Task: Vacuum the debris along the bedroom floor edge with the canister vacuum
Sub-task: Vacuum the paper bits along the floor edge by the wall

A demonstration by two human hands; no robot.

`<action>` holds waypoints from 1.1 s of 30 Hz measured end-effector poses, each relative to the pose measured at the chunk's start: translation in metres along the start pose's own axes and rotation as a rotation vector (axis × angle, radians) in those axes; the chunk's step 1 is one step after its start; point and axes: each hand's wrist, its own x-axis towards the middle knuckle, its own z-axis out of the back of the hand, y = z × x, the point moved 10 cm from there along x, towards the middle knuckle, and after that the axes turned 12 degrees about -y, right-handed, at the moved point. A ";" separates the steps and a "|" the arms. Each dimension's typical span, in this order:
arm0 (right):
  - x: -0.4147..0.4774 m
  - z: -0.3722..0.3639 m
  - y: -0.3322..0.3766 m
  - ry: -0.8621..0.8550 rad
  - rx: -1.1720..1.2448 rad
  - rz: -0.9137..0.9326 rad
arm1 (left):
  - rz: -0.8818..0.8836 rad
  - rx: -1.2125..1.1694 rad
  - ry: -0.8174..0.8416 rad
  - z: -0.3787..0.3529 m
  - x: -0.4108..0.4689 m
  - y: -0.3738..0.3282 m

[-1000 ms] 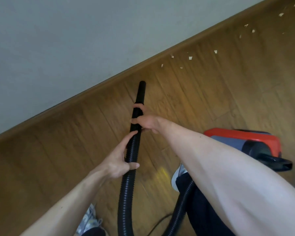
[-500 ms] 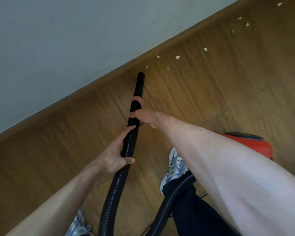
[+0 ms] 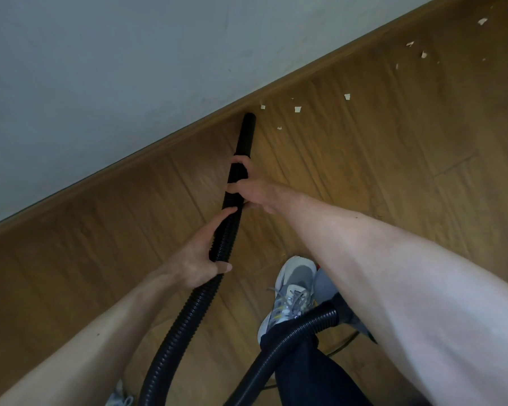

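Right hand (image 3: 252,194) curled round rigid black vacuum tube (image 3: 245,136), left hand (image 3: 200,259) gripping ribbed black hose (image 3: 188,315) at six o'clock, pale paper scraps (image 3: 297,109) at tip's two o'clock

I read the nozzle tube (image 3: 246,136) as smooth matt black plastic, and the hose (image 3: 189,313) as ribbed black plastic with a faint sheen. The floor (image 3: 364,177) shows wood grain under a satin finish. The wall (image 3: 100,68) is matt paint. The debris (image 3: 297,109) resembles pale paper scraps.
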 end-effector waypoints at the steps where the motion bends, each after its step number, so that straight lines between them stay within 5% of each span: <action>1: 0.002 0.003 0.002 0.000 0.006 -0.001 | -0.003 0.004 0.003 -0.001 0.003 -0.003; 33: -0.003 0.050 -0.024 0.008 0.038 -0.026 | 0.034 0.117 0.043 -0.032 0.001 -0.034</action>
